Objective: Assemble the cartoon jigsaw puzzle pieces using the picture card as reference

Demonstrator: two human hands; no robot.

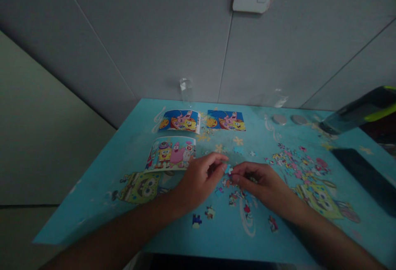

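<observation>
Over the middle of the blue table, my left hand (pixel 202 176) and my right hand (pixel 258 179) meet at the fingertips. Between them is a small light-blue and white puzzle piece (pixel 229 170), pinched by both hands. Just below lie a few coloured pieces (pixel 233 198), partly hidden by my right hand. Single pieces rest nearer the front edge: a dark blue and yellow one (pixel 196 221), a pale one (pixel 210 212) and a reddish one (pixel 272 223).
Picture sheets (pixel 171 153) lie behind my left hand, a finished-looking picture (pixel 226 120) beside them. A pile of loose pieces (pixel 298 162), a black phone-like slab (pixel 365 177), a bottle (pixel 355 113) and round lids (pixel 279 119) are right. A clear container (pixel 186 90) stands by the wall.
</observation>
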